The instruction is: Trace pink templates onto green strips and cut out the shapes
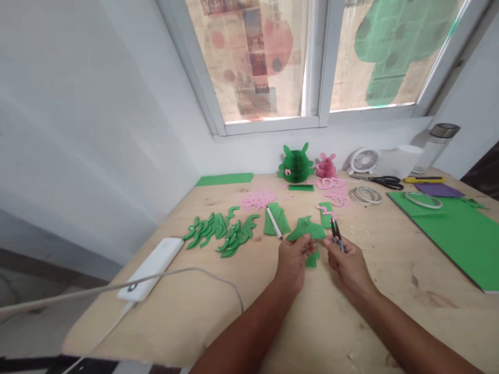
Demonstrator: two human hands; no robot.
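My left hand [293,258] pinches a folded piece of green paper [306,229] just above the wooden table [218,296]. My right hand [348,262] grips small blue-handled scissors [336,232], blades pointing away, right beside the green paper. A pink cut-out shape [326,211] lies on another green scrap just beyond the scissors.
Green curved cut-outs [220,231] lie to the left, pink ones [259,199] behind. A white power bank [151,268] with its cable sits at the left edge. Large green sheet [456,236], tape rolls [365,195], black scissors [385,182], fan [363,160], bottle [434,148] and paper figures [296,165] stand at the back and right.
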